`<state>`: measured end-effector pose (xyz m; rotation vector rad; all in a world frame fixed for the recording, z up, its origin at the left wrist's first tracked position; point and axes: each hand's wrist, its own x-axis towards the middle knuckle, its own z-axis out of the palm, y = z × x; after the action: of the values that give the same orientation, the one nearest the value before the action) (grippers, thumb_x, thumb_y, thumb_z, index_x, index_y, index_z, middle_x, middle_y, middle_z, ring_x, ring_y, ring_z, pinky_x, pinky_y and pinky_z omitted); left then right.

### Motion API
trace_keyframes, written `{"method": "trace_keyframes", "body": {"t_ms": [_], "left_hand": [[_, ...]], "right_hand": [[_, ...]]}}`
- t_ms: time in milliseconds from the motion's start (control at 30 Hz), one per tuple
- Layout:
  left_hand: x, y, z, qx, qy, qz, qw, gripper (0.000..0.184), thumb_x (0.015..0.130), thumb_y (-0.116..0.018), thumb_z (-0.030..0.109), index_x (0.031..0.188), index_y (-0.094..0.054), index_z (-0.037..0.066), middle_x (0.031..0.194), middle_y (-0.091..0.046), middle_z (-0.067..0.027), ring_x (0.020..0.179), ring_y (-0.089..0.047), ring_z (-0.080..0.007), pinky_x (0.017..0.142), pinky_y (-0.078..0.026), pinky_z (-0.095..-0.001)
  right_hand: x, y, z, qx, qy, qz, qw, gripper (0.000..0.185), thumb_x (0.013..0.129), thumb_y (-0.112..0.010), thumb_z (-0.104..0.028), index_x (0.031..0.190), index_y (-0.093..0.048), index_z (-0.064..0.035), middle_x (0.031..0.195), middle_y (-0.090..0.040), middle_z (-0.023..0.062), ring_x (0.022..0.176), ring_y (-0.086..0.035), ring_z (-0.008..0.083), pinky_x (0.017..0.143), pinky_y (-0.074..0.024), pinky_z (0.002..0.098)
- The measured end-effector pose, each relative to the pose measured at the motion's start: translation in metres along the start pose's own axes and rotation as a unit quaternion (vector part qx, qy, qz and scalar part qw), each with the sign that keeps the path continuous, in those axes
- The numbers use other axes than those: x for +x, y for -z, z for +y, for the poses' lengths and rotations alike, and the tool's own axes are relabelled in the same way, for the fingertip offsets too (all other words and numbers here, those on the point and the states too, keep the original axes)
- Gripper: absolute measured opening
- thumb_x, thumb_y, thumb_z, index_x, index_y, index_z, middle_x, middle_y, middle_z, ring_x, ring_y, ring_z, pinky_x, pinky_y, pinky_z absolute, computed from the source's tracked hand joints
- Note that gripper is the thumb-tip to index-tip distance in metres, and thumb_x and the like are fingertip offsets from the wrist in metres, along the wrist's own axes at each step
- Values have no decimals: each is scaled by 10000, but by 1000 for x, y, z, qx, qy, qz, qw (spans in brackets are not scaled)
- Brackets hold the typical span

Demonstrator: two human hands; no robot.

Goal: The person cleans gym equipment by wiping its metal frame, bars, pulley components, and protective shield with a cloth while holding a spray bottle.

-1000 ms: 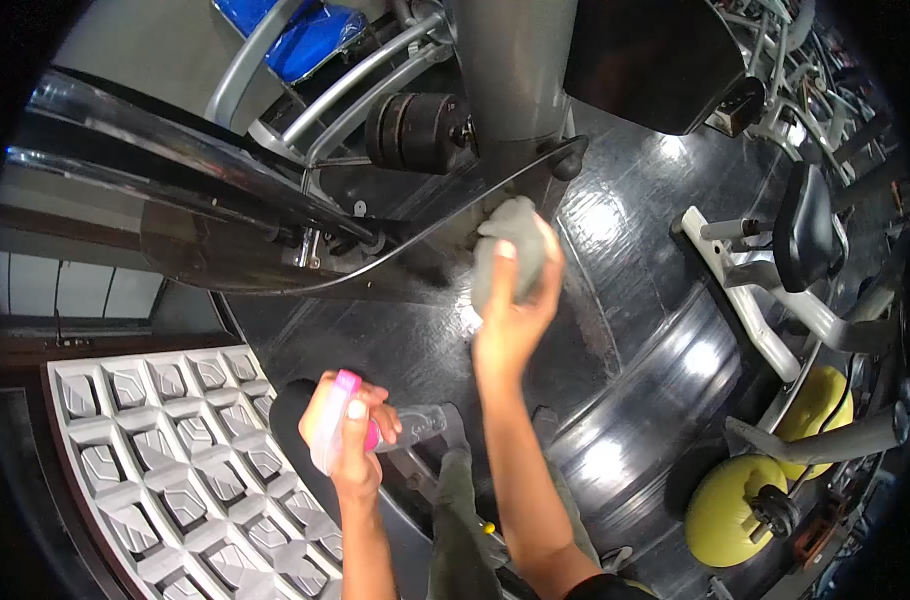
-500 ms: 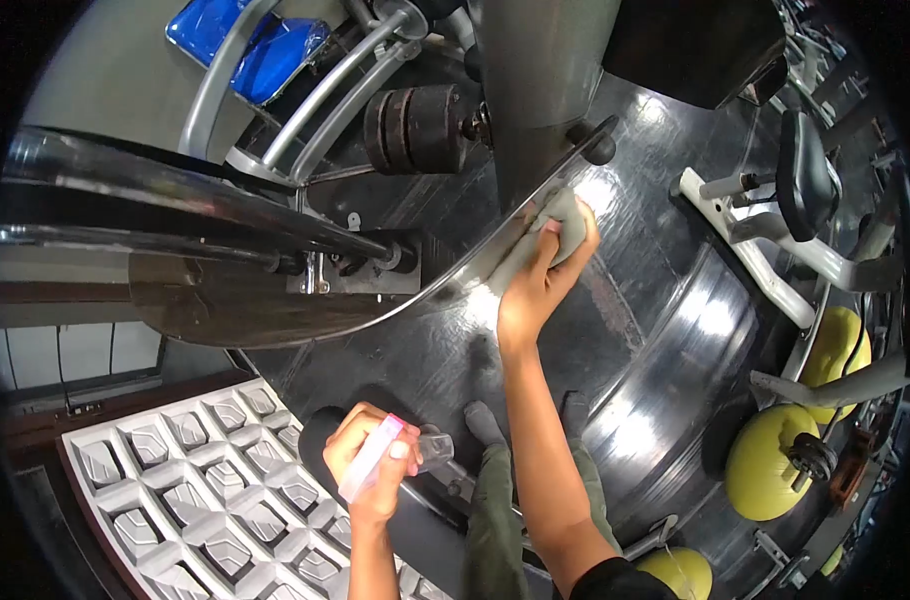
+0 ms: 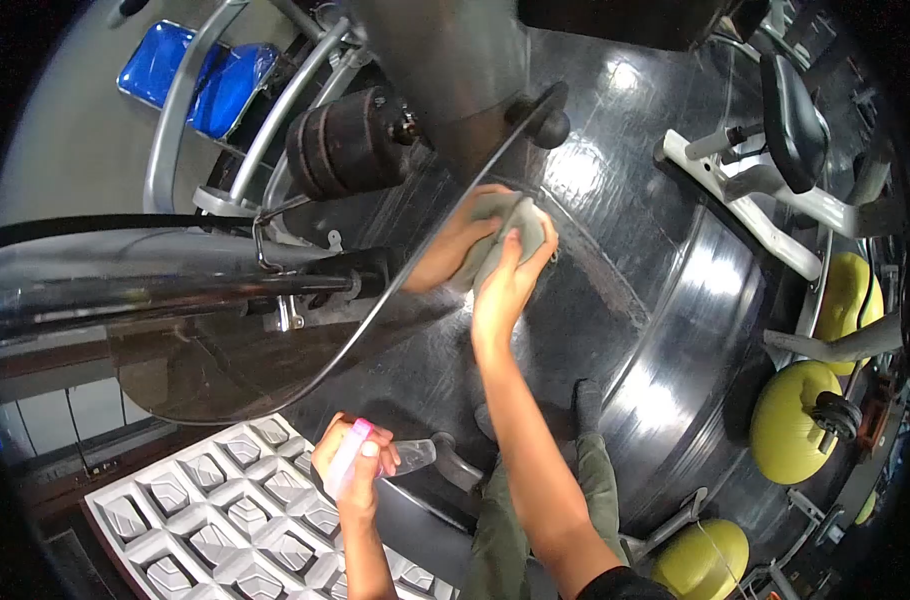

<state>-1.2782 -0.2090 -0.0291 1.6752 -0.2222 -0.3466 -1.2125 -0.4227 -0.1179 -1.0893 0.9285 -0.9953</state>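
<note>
My right hand (image 3: 510, 275) is closed around a folded grey-green cloth (image 3: 523, 232) and presses it near the curved edge of a dark glossy panel (image 3: 215, 375). A mirror image of the hand and cloth shows in the panel's surface. Lower and to the left, my left hand (image 3: 353, 470) grips a clear spray bottle (image 3: 415, 458) with a pink and white head. The bottle's body points to the right, away from the panel. My left fingers wrap round its neck, and part of the head is hidden by them.
Behind the panel are a dark weight cylinder (image 3: 345, 145) and silver machine tubes. A blue folding chair (image 3: 230, 90) lies at upper left. White patterned wall panels (image 3: 215, 510) are at lower left. On the right stand a gym bench (image 3: 795, 120) and yellow exercise balls (image 3: 790, 425).
My right hand and the cloth have shifted left and slightly down along the panel edge. The camera view has turned, and the bottle's body now shows more fully.
</note>
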Motion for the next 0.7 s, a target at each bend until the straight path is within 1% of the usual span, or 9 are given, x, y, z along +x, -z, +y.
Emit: {"method": "trace_keyframes", "body": {"t_ms": [33,100,167,233,367,433,567,633,700], "left_hand": [[-1,-1,-4,2,1,-4,1000,359,901,-620,302,808,-550,-38,771,-587,-168,414,-485,-161,460,-470,-307],[-2,-2,-13,-18,12,16,1000,361,905,-612,304,807,-545,-37,765,-585,-169,416,-483,-167,458,-466,-312],[-2,-6,-17,-13,17,15,1000,361,904,-613,304,808,-544,-37,763,-584,-169,416,-482,-169,458,-467,-313],[0,-8,-20,-7,20,14,1000,360,902,-613,303,809,-544,-38,762,-582,-168,416,-482,-171,459,-467,-315],[1,-9,-27,13,21,-14,1000,371,895,-618,312,807,-543,-40,765,-580,-162,418,-485,-171,457,-467,-319],[0,-11,-31,19,29,-28,999,374,893,-620,314,806,-542,-41,763,-578,-158,417,-486,-171,456,-467,-319],[1,-17,-39,10,35,-17,999,372,886,-626,314,804,-546,-39,757,-577,-151,412,-484,-169,455,-467,-321],[1,-18,-44,11,43,-17,999,369,882,-631,314,805,-548,-38,756,-577,-150,411,-483,-168,454,-468,-322],[5,-17,-47,10,50,-20,999,370,872,-646,315,806,-554,-37,763,-583,-154,414,-492,-167,456,-470,-322]], "right_hand": [[-13,-2,-5,-13,50,-2,999,365,940,-509,-62,1298,-458,-11,1303,-503,167,1267,-438,307,1101,-280,422],[-54,10,1,-39,195,-71,977,350,867,-558,-13,1214,-511,-11,1234,-549,171,1230,-473,359,1139,-212,506],[-97,28,33,-60,217,-149,963,348,841,-602,-26,1179,-525,-47,1224,-554,185,1247,-471,386,1136,-171,553],[-114,39,77,-43,116,-170,978,361,886,-553,-48,1241,-486,-36,1275,-524,208,1262,-456,389,1122,-214,535],[-46,22,160,-13,-142,42,989,417,980,-442,-130,1373,-381,-6,1332,-471,205,1257,-449,339,1078,-322,413],[-7,22,149,7,-207,53,977,410,985,-449,-145,1374,-402,-25,1331,-476,189,1251,-456,314,1069,-331,402],[-26,23,63,-7,-22,-37,999,364,946,-502,-119,1295,-481,-17,1275,-523,191,1260,-454,330,1105,-291,427],[-66,36,70,-39,91,-130,987,380,904,-538,-92,1275,-493,-22,1288,-511,188,1282,-438,354,1128,-251,461],[-89,41,102,-30,81,-133,987,402,875,-557,-79,1270,-500,-34,1310,-494,192,1303,-421,374,1136,-222,492]]}}
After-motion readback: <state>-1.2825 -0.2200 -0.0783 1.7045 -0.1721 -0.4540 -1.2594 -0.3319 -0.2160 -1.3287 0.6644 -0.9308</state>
